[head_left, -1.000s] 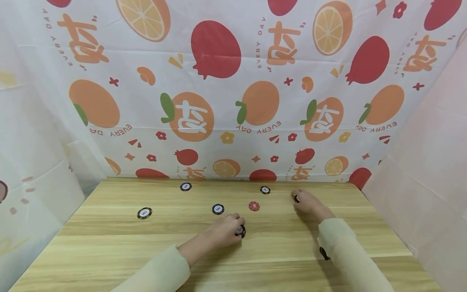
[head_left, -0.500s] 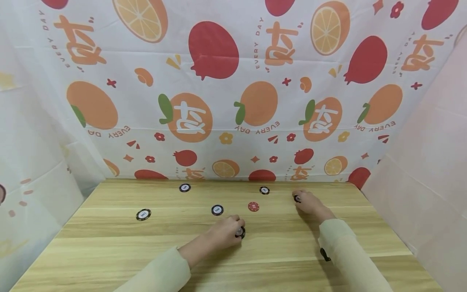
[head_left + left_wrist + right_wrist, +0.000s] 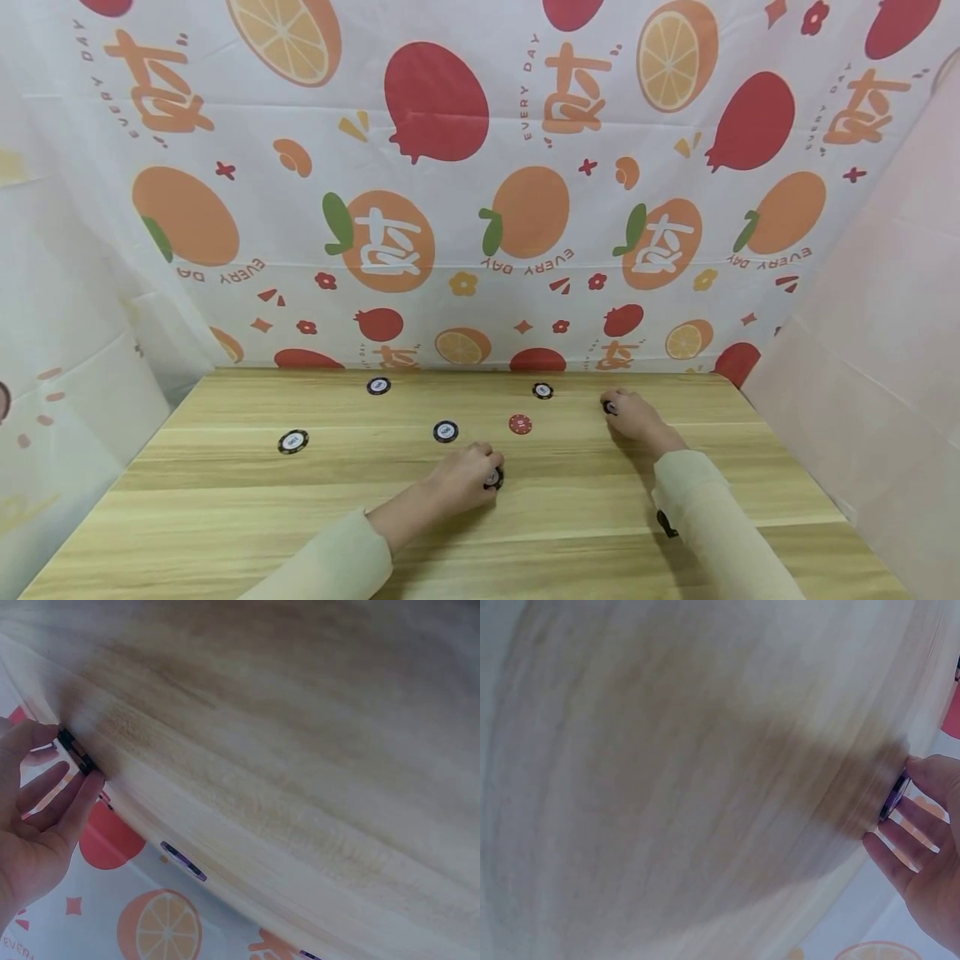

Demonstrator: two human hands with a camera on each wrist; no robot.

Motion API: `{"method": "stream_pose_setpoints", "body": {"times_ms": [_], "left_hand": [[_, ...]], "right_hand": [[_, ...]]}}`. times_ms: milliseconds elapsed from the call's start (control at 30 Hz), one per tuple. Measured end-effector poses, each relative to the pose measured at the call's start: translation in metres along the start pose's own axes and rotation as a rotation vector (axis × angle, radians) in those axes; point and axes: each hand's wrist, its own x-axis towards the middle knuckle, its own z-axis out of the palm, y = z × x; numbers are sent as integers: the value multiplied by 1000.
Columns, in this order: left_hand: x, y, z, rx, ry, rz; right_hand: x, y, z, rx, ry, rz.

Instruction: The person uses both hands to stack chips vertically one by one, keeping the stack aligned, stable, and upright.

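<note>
The worktop runs back to a far edge that meets a fruit-printed sheet. Plain sheets bound it at left and right: left sheet, right sheet.

Right grip: positioned near the far edge, pinching a black chip between thumb and fingers. Left grip: positioned farther from that edge, with thumb and fingertips pinching a second black chip by its rim. Wood surface separates the two hands. Whether either held chip bears on the worktop cannot be told.

Surrounding parts, all lying flat: a red chip lies between the hands, beyond the left one. A dark chip marked 500 lies just beyond the left hand. A far-edge chip lies near the right hand, to its left. A far-left chip and an outer-left chip lie well apart from both hands. A black item, partly hidden, shows at the right sleeve.
</note>
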Motion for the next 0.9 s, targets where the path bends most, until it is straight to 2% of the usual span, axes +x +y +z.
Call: {"method": "stream_pose_setpoints", "body": {"times_ms": [333,667,900], "left_hand": [[0,-1,3,23,9,8],[2,-1,4,-11,-9,-6],[5,1,2,-24,-47,-29]], "right_hand": [[1,0,0,0,-30,41],[4,5,3,-10,24,-25],[3,6,4,-2,51,-48]]}}
